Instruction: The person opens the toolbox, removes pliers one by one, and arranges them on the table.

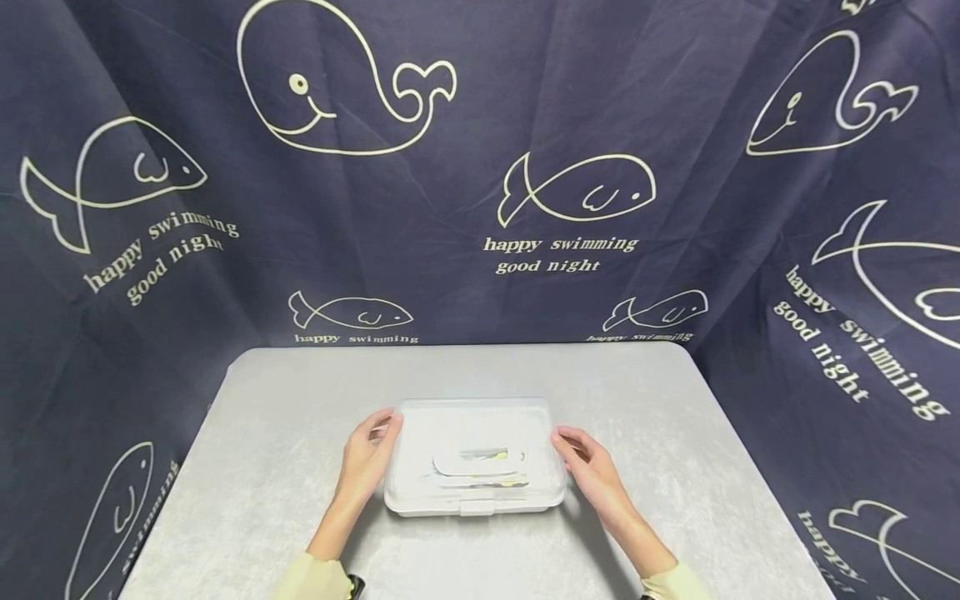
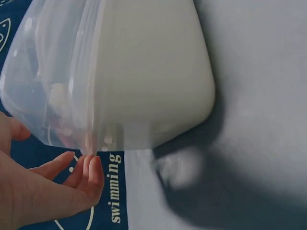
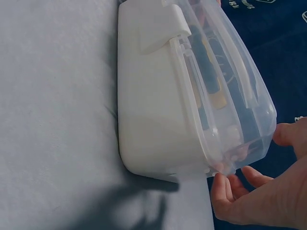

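A white plastic storage box (image 1: 465, 425) with a clear lid stands on the table between both hands. Its lid carries a folded handle (image 1: 480, 462), and a white latch (image 1: 477, 507) shows on the near side. My left hand (image 1: 367, 457) holds the left end, thumb on the lid and fingertips at the rim. At the opposite end, my right hand (image 1: 590, 464) holds the lid edge the same way. Through the clear lid (image 3: 256, 115), the right wrist view shows dark and yellowish contents (image 3: 218, 99), too blurred to name.
The pale grey table (image 1: 285, 417) extends around the box. Dark blue curtains (image 1: 450, 208) printed with whales and fish stand behind it and at both sides. The box casts a shadow (image 2: 201, 187) on the tabletop.
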